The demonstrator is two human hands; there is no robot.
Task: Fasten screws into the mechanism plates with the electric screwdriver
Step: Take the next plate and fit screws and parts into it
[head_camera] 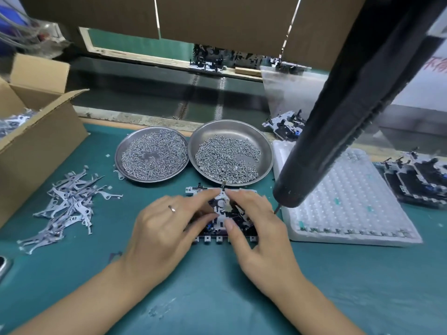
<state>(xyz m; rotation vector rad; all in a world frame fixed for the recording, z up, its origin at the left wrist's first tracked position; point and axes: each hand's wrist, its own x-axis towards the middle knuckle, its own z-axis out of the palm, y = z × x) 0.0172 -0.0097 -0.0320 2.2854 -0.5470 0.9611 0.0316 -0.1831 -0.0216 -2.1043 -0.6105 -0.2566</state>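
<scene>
**Both hands on the plate**

On the near table (217, 298) our left hand (159, 228) and right hand (261, 228) pinch the mechanism plate (219, 201) with curled fingers. The electric screwdriver (350, 112) hangs just right. Farther off sit two dishes of screws (227, 158).

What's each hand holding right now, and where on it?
Both hands work on the mechanism plate lying on the mat. Left hand and right hand pinch small parts near its top middle. The hanging electric screwdriver is unheld.
</scene>
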